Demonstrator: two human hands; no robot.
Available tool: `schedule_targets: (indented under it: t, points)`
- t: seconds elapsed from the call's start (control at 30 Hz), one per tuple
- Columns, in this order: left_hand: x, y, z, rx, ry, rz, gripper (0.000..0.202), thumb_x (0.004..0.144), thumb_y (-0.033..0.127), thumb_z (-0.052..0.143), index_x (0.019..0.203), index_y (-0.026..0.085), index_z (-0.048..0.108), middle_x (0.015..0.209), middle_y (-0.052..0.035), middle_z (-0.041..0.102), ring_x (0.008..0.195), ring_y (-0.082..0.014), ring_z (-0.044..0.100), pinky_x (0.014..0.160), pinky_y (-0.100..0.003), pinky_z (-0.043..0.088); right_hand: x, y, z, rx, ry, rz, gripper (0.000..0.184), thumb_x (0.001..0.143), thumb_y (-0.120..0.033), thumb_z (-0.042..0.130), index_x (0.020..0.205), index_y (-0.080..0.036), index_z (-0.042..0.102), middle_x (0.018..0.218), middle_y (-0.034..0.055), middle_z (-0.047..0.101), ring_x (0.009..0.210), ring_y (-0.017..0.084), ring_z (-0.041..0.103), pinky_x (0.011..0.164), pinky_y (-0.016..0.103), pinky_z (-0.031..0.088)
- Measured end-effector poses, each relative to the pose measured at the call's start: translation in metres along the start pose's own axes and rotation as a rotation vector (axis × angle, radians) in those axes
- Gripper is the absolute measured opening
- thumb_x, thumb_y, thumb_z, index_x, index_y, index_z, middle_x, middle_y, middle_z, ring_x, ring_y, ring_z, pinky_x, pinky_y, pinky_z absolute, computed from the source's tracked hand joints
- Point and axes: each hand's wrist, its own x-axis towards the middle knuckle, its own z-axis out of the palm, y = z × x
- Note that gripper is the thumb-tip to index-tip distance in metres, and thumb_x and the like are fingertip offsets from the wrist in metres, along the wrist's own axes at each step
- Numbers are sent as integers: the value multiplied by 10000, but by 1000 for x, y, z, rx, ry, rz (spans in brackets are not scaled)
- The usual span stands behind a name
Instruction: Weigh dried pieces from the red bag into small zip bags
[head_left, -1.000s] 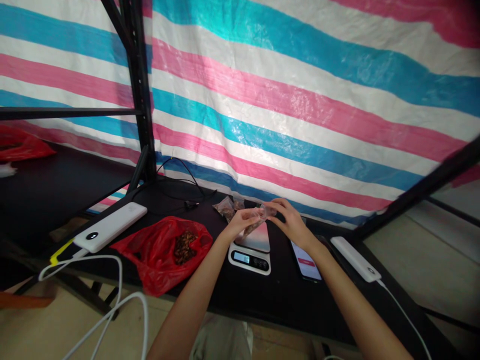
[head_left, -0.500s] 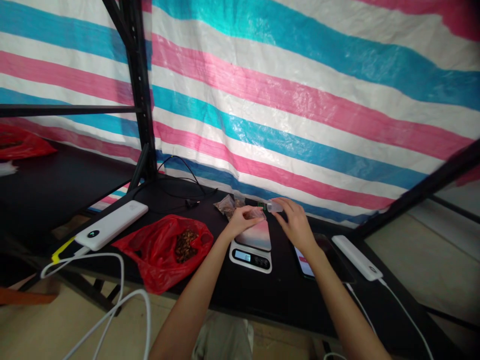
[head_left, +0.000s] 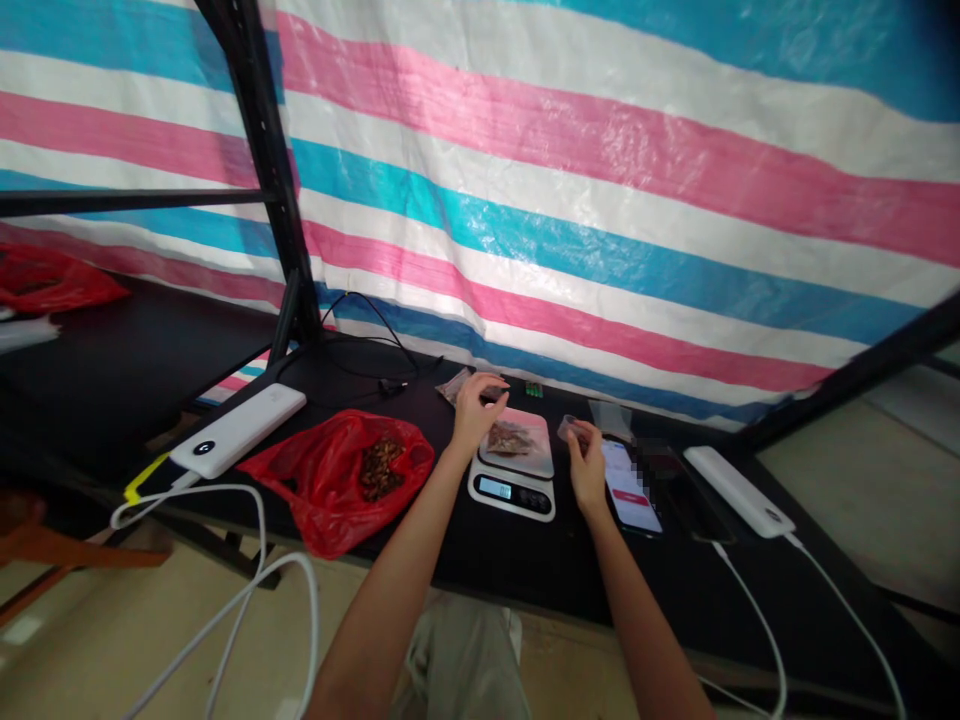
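My left hand (head_left: 474,415) is at the back left corner of a white digital kitchen scale (head_left: 525,500), its thumb and forefinger apart and nothing visible between them. On the scale's plate rests a flat brown bundle (head_left: 512,438), perhaps in clear plastic; its kind is unclear. Just behind my left hand lies a clear bag with brown contents (head_left: 453,388), partly hidden. To the right of the scale, my right hand (head_left: 587,462) pinches a small clear plastic piece (head_left: 571,427), cup-like in shape. The scale's display is lit, but its digits are too small to read.
Left of the scale is an open red plastic bag (head_left: 337,480) with brown pieces (head_left: 382,468). A lit phone (head_left: 634,490) and a white power bank (head_left: 739,490) are at right, another power bank (head_left: 240,430) at left. Small green items (head_left: 533,389) lie behind the scale.
My hands have moved apart: the right came down and toward me with the clear piece, the left off the plate. The brown bundle now shows on the scale. The view has tilted down.
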Motion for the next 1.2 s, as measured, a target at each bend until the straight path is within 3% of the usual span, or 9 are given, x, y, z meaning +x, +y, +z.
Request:
schedule_targets:
  t: [0.17, 0.7, 1.03, 1.2]
  points:
    - [3, -4, -5, -3, 91, -9, 71, 671, 107, 625, 653, 176, 620, 815, -32, 622, 809, -158, 580, 777, -311, 448, 0, 7, -2, -128, -8, 2, 315, 779, -409, 458, 1001, -187, 482, 1009, 104, 588, 945, 239, 546, 870, 416, 385]
    - [-2, -5, -3, -19, -32, -45, 106, 656, 83, 611, 654, 184, 643, 852, -27, 617, 846, -160, 577, 809, -310, 438, -3, 8, -3, -272, -91, -26, 369, 769, -384, 475, 1074, -178, 483, 1036, 109, 595, 922, 247, 518, 848, 449, 371]
    - [-3, -4, -3, -15, -43, -61, 81, 660, 104, 622, 643, 180, 642, 842, -35, 628, 842, -168, 581, 816, -333, 435, -1, 16, 0, -169, -77, -83, 424, 759, -292, 481, 1148, -130, 437, 1111, 141, 527, 1001, 231, 511, 903, 420, 376]
    - [-3, -4, -2, -20, -52, -57, 95, 650, 87, 608, 640, 179, 630, 826, -35, 625, 841, -168, 579, 813, -330, 438, -2, 1, -4, -247, 8, -174, 367, 796, -323, 459, 1114, -142, 480, 1060, 116, 527, 947, 229, 500, 869, 416, 378]
